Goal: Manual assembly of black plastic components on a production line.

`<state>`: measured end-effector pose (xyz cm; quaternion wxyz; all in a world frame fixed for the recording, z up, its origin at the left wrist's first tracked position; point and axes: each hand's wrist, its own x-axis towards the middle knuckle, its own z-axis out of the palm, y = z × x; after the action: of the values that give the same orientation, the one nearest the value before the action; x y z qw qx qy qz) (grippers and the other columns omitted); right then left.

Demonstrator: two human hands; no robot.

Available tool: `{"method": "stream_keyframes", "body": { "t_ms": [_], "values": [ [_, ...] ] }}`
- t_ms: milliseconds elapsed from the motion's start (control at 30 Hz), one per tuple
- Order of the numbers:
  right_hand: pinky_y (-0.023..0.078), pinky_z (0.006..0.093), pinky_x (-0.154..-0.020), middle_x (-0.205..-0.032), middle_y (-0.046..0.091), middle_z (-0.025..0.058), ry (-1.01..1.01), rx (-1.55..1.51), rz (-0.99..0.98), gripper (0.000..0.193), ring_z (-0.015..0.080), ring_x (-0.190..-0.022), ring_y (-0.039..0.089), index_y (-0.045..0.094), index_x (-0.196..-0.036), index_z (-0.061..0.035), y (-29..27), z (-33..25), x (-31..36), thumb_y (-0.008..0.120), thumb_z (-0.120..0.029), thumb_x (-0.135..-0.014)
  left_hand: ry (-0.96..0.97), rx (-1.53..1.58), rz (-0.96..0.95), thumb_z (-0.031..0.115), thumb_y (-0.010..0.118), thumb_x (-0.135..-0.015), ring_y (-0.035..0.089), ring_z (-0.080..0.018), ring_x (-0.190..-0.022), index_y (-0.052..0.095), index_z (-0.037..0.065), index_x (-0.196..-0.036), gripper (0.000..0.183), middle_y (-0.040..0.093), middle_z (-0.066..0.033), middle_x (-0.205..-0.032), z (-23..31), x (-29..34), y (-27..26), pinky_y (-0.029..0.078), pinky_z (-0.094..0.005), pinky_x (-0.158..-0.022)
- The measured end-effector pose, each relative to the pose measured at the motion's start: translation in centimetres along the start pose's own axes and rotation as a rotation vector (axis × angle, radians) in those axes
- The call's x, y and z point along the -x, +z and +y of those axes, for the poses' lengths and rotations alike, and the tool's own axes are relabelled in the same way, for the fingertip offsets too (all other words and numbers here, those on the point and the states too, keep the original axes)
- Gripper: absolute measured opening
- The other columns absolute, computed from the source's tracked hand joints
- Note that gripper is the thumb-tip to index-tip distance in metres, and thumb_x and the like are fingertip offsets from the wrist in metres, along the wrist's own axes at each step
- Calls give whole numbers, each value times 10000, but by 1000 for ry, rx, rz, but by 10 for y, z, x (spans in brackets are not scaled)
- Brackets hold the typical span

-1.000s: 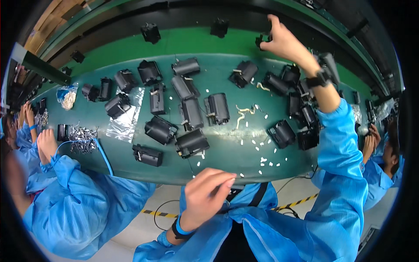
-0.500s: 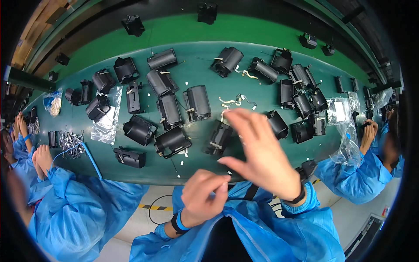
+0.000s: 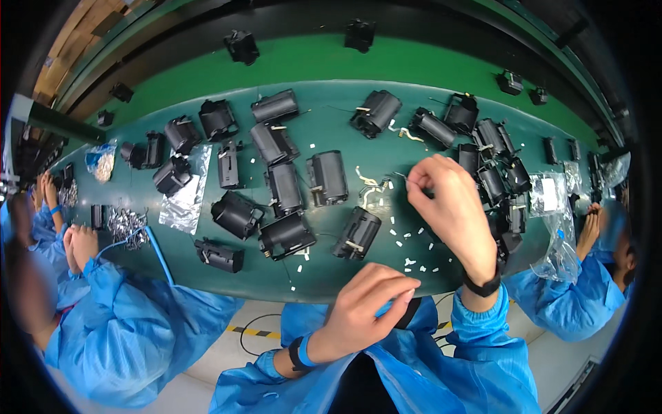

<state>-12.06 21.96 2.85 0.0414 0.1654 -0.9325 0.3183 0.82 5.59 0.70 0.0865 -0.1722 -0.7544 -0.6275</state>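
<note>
My right hand (image 3: 452, 203) is over the table, thumb and forefinger pinched beside a small pile of pale flex cables (image 3: 372, 183); whatever sits between its fingertips is too small to make out. Lower, at the table's front edge, my left hand (image 3: 372, 310) has thumb and forefinger pressed together, and I cannot tell what they hold, if anything. A black plastic housing (image 3: 360, 233) lies between the two hands, touched by neither. Small white pieces (image 3: 410, 263) are scattered on the table just beyond my left fingertips.
Several more black housings (image 3: 327, 177) lie about the green table (image 3: 345, 145). Clear plastic bags (image 3: 185, 200) rest left and right. A heap of small metal parts (image 3: 127, 226) lies near a person in blue at left (image 3: 138, 331); another person (image 3: 569, 300) works at right.
My right hand was spread open over the black housing; it has moved right and closed to a pinch, uncovering the housing and the white pieces. The whole view has shifted slightly.
</note>
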Motion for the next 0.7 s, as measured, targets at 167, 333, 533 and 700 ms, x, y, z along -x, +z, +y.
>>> {"method": "stream_keyframes", "body": {
  "t_ms": [167, 333, 533, 700],
  "values": [
    [509, 378, -742, -806, 633, 116, 42, -205, -22, 104, 280, -794, 637, 652, -877, 8, -19, -29, 14, 728, -21, -811, -234, 141, 215, -99, 663, -897, 681, -202, -952, 666, -85, -1192, 295, 651, -191, -1167, 13, -14, -20, 565, -300, -815],
    [492, 357, -708, -833, 655, 84, 15, -311, 13, 157, 255, -775, 627, 662, -887, -14, -23, -49, 34, 760, 27, -771, -214, 171, 197, -114, 667, -905, 681, -217, -1032, 619, -96, -1303, 401, 608, -208, -1261, 9, -35, -26, 575, -303, -846],
    [487, 362, -728, -881, 638, 136, -139, -323, 70, 214, 297, -815, 616, 642, -907, 3, -10, -58, 42, 746, 73, -733, -111, -40, 406, -68, 740, -864, 730, -205, -850, 767, -27, -1030, 173, 745, -162, -983, 11, -40, -16, 592, -299, -722],
    [400, 265, -655, -866, 525, 57, 40, -651, 82, 20, 122, -732, 489, 569, -967, 8, -14, -42, 69, 575, -11, -968, 234, -72, 400, -77, 741, -815, 715, -267, -861, 732, -46, -1023, 211, 706, -162, -1027, 10, -41, -11, 588, -321, -741]
  ]
}}
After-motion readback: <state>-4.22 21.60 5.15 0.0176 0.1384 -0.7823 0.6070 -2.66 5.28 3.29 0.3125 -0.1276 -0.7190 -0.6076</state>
